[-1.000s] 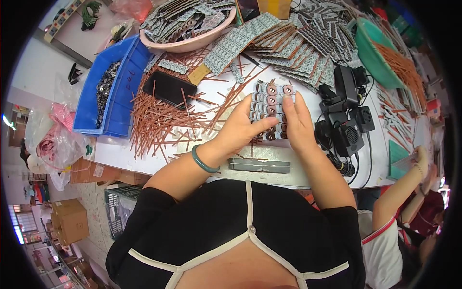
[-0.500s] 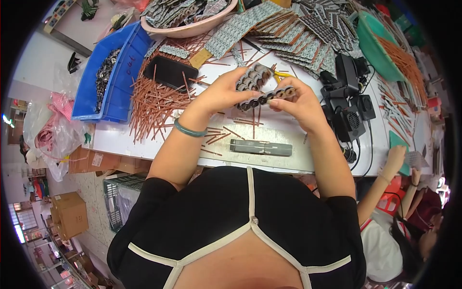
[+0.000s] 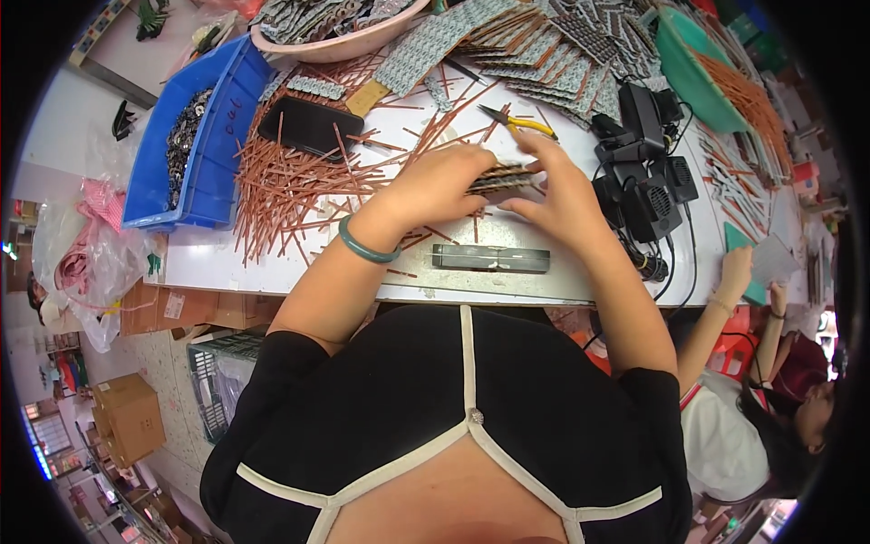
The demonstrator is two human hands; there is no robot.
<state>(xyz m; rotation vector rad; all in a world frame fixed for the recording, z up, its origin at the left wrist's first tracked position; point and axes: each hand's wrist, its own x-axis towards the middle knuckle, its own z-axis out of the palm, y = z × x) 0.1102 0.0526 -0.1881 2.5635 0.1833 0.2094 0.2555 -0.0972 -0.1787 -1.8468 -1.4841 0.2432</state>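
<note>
Above the middle of the table, my left hand (image 3: pixel 444 186) is closed on a strip of small dark metal pieces (image 3: pixel 503 179), seen edge-on with several rows close together. The fingers partly hide it. My right hand (image 3: pixel 569 199) is at the strip's right end, thumb and fingers spread apart on either side; whether a fingertip touches it I cannot tell. Yellow-handled pliers (image 3: pixel 533 124) lie just beyond my right hand. Nearer to me, a grey metal bar (image 3: pixel 490 258) rests on a flat metal plate (image 3: pixel 566 288).
Reddish-brown sticks (image 3: pixel 281 195) are heaped at left, under a black phone (image 3: pixel 310 130), beside a blue bin (image 3: pixel 222 186). Patterned panels (image 3: pixel 548 77) and a pink basin (image 3: pixel 335 53) stand behind. Black corded devices (image 3: pixel 651 195) and a green basin (image 3: pixel 693 86) are right, near another person's hand (image 3: pixel 737 270).
The strip has turned from a bent, open loop to a compact edge-on bundle. My right hand has let go of it and its fingers have spread. The pliers show fully now.
</note>
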